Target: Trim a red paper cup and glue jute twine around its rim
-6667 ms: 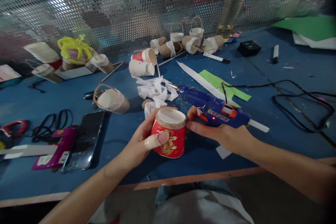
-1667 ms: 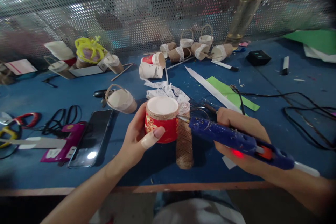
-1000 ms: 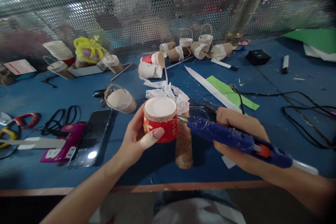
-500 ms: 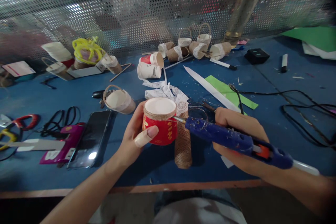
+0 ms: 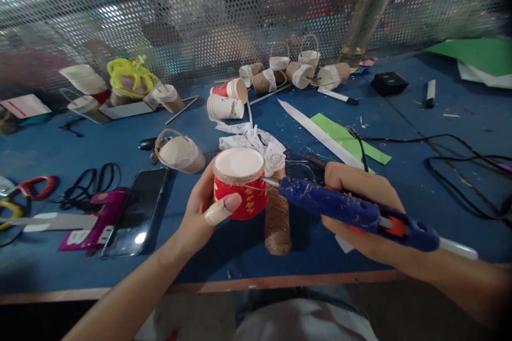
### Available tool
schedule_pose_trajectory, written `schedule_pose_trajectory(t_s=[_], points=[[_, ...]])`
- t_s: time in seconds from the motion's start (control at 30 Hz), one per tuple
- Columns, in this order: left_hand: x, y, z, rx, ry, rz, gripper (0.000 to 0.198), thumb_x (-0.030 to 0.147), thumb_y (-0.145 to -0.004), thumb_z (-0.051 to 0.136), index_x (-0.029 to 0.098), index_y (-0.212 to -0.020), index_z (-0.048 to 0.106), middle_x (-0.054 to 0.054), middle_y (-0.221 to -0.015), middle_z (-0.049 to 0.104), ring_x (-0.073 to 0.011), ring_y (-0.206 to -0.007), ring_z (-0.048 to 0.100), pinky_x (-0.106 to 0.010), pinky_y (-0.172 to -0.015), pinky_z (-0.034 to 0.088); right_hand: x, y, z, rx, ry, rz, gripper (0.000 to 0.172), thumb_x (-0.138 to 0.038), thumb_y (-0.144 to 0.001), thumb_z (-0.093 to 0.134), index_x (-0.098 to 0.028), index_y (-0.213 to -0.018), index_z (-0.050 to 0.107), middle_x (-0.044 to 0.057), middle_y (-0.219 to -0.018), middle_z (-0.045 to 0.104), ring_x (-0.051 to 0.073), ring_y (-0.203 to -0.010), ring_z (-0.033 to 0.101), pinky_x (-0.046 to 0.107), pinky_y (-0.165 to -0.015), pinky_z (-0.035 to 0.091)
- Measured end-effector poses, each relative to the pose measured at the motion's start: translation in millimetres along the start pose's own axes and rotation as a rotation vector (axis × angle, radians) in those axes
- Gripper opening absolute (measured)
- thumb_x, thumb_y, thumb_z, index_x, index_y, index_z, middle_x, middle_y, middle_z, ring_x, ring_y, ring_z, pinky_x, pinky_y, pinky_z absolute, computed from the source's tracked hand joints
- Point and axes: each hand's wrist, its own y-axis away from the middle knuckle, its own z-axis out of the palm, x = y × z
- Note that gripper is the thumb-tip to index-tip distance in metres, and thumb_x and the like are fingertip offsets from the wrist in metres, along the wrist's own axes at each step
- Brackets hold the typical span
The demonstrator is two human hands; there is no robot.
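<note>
My left hand (image 5: 202, 212) is wrapped round a red paper cup (image 5: 240, 185) held upside down, with a band of brown twine round its white bottom end. My right hand (image 5: 362, 208) grips a blue hot glue gun (image 5: 348, 212). Its metal nozzle touches the cup's side just below the twine band. A spool of brown twine (image 5: 277, 213) stands on the blue table right behind the cup. White lace ribbon (image 5: 256, 141) lies just beyond.
A black phone (image 5: 138, 212) on a magenta case, scissors (image 5: 34, 187) and black cords lie at the left. A twine-wrapped cup basket (image 5: 178, 152), loose paper cups (image 5: 226, 106), several small finished baskets (image 5: 294, 64) and a bottle (image 5: 366, 8) sit further back. Black cables (image 5: 460, 157) trail right.
My left hand has turned the cup, so different print faces me. The glue gun nozzle has stayed against the cup's side. Earlier the gun lay further from the cup.
</note>
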Motion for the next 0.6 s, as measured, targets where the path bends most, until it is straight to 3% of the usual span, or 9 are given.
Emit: schedule_pose_trajectory(t_s=[0.23, 0.47, 0.6], points=[[6.0, -4.4, 5.2, 0.021, 0.045, -0.009, 0.063, 0.054, -0.076, 0.085, 0.022, -0.129, 0.073, -0.013, -0.121, 0.079, -0.0384, -0.112, 0.074, -0.050, -0.097, 0.063, 0.6, -1.7, -0.9, 0.018, -0.026, 0.050, 0.032, -0.008, -0.084, 0.066, -0.022, -0.074, 0.040, -0.007, -0.069, 0.043, 0.008, -0.059, 0.039, 0.026, -0.054, 0.031], [5.5, -5.3, 6.3, -0.024, 0.029, -0.010, 0.064, 0.044, -0.082, 0.082, 0.025, -0.140, 0.065, -0.011, -0.138, 0.071, -0.0384, -0.128, 0.067, -0.049, -0.107, 0.056, -1.8, 1.0, -0.4, -0.004, 0.014, -0.005, 0.033, -0.013, -0.086, 0.068, -0.023, -0.075, 0.039, -0.006, -0.070, 0.043, 0.009, -0.059, 0.038, 0.027, -0.054, 0.031], [7.7, -7.4, 7.6, -0.018, 0.048, 0.048, 0.059, 0.044, -0.082, 0.082, 0.023, -0.135, 0.067, -0.011, -0.132, 0.073, -0.0356, -0.122, 0.070, -0.044, -0.100, 0.061, -1.3, -0.8, -1.7, 0.002, -0.014, 0.037, 0.033, -0.010, -0.084, 0.068, -0.023, -0.074, 0.040, -0.007, -0.069, 0.044, 0.009, -0.058, 0.039, 0.027, -0.054, 0.031]])
